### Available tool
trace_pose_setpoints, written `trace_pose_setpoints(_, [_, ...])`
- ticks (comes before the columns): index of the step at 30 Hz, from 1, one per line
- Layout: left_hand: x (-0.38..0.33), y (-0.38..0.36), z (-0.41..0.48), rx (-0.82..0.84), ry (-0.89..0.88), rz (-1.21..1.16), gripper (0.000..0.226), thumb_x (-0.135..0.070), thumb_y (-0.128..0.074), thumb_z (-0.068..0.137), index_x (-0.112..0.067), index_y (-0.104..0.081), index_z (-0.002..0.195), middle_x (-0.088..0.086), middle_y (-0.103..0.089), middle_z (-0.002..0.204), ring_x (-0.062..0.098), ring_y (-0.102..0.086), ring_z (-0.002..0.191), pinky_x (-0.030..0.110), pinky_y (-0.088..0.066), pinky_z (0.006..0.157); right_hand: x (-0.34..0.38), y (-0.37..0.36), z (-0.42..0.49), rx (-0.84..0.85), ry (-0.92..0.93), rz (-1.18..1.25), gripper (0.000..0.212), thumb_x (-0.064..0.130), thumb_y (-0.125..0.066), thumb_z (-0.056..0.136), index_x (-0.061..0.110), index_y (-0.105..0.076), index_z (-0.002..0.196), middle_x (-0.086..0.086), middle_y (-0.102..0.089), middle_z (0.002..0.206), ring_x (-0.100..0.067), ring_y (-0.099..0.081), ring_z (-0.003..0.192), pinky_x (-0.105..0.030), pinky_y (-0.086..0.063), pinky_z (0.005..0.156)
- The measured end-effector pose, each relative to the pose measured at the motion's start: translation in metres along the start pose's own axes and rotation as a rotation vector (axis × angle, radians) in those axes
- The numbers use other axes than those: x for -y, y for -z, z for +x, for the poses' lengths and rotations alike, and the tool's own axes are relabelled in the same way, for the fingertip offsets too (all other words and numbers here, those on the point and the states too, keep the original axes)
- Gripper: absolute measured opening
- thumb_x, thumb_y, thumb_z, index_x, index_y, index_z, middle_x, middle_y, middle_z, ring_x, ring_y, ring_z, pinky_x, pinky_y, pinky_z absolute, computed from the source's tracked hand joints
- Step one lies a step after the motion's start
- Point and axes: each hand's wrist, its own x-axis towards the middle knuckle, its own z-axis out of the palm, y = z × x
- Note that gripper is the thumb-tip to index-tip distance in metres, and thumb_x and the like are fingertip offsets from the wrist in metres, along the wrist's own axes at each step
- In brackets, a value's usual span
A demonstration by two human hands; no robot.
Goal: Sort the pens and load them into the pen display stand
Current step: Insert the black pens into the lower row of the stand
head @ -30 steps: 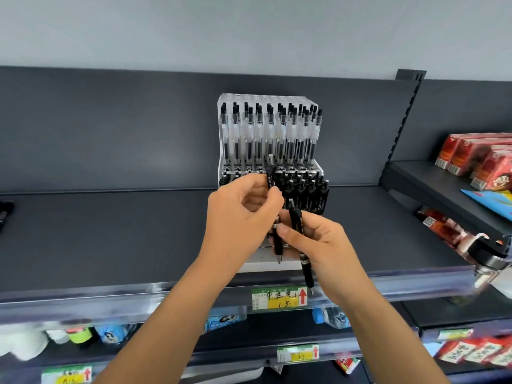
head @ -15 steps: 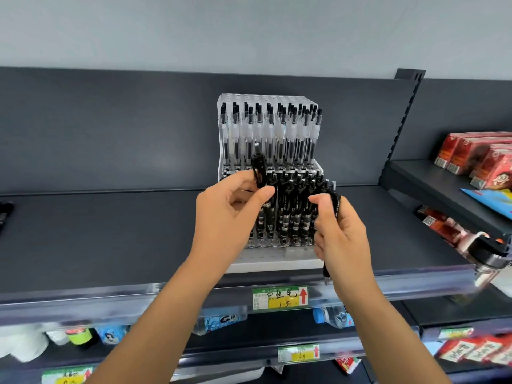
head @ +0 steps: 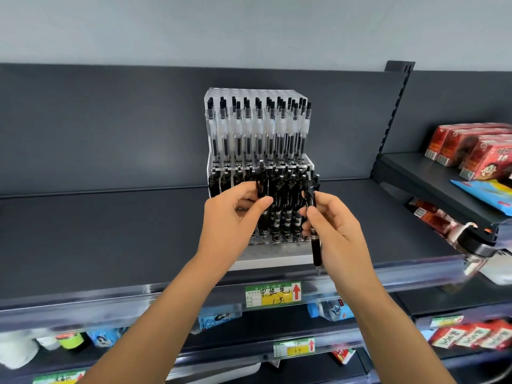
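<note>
A clear tiered pen display stand point(head: 277, 257) sits on the dark shelf. Its upper tier holds several clear-barrelled pens point(head: 257, 131); its lower tier holds several black pens point(head: 285, 198). My left hand point(head: 232, 217) pinches one black pen point(head: 261, 187) upright at the left part of the lower tier. My right hand point(head: 336, 231) pinches another black pen point(head: 314, 225), held upright with its tip down, just in front of the stand's right edge.
The dark shelf point(head: 97, 234) stretches wide on both sides of the stand. A price tag point(head: 273, 293) is on its front rail. Red snack boxes point(head: 471, 146) fill the right-hand shelf. A dark-capped bottle point(head: 476, 245) sits at the right edge. Bottles stand on the lower shelves.
My right hand, with its black pen, has risen from below the shelf rail, swung to the stand's right edge, then dropped a little. My left hand's pen has moved up and left along the lower tier.
</note>
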Motion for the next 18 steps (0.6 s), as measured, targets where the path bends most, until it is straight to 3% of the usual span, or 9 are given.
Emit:
trace_pose_setpoints(2, [0.001, -0.001, -0.001, 0.021, -0.006, -0.013, 0.005, -0.017, -0.071, 0.086, -0.022, -0.07, 0.084, -0.008, -0.067, 0.074, 0.001, -0.061, 0.067, 0.009, -0.046, 0.063, -0.002, 0.001, 0.001, -0.011, 0.015, -0.019, 0.02, 0.017, -0.052, 0.096, 0.02, -0.061, 0.114, 0.006, -0.068, 0.097, -0.003, -0.062, 0.088, -0.017, -0.049, 0.082])
trace_pose_setpoints(5, [0.004, -0.001, -0.002, 0.027, -0.039, -0.022, 0.02, -0.016, -0.071, 0.086, -0.036, -0.067, 0.088, -0.012, -0.068, 0.075, 0.0, -0.062, 0.069, 0.009, -0.047, 0.065, -0.005, 0.002, 0.004, -0.019, 0.017, -0.04, 0.018, 0.017, -0.056, 0.094, 0.022, -0.062, 0.111, 0.007, -0.069, 0.097, -0.005, -0.063, 0.093, -0.018, -0.05, 0.082])
trace_pose_setpoints(10, [0.011, -0.006, -0.004, 0.067, -0.026, 0.023, 0.011, -0.017, -0.072, 0.084, -0.023, -0.072, 0.092, -0.012, -0.068, 0.077, 0.001, -0.062, 0.071, 0.011, -0.05, 0.065, -0.008, 0.004, 0.008, -0.02, 0.036, -0.084, 0.02, 0.021, -0.059, 0.093, 0.024, -0.062, 0.112, 0.005, -0.067, 0.098, -0.012, -0.062, 0.09, -0.028, -0.052, 0.081])
trace_pose_setpoints(14, [0.013, -0.008, -0.005, 0.056, -0.035, 0.046, 0.025, -0.015, -0.075, 0.082, -0.037, -0.063, 0.082, -0.021, -0.061, 0.071, -0.006, -0.06, 0.072, 0.008, -0.049, 0.065, -0.008, 0.004, 0.013, -0.004, 0.062, -0.084, 0.021, 0.021, -0.06, 0.093, 0.024, -0.064, 0.112, 0.006, -0.065, 0.096, -0.009, -0.06, 0.085, -0.03, -0.053, 0.08])
trace_pose_setpoints(18, [0.019, -0.007, -0.004, 0.07, 0.006, 0.085, 0.016, -0.019, -0.076, 0.08, -0.026, -0.062, 0.083, -0.017, -0.061, 0.072, -0.008, -0.059, 0.073, 0.006, -0.047, 0.064, -0.01, 0.004, 0.016, -0.002, 0.07, -0.086, 0.023, 0.021, -0.062, 0.091, 0.022, -0.065, 0.114, 0.009, -0.063, 0.092, -0.008, -0.059, 0.082, -0.035, -0.055, 0.081])
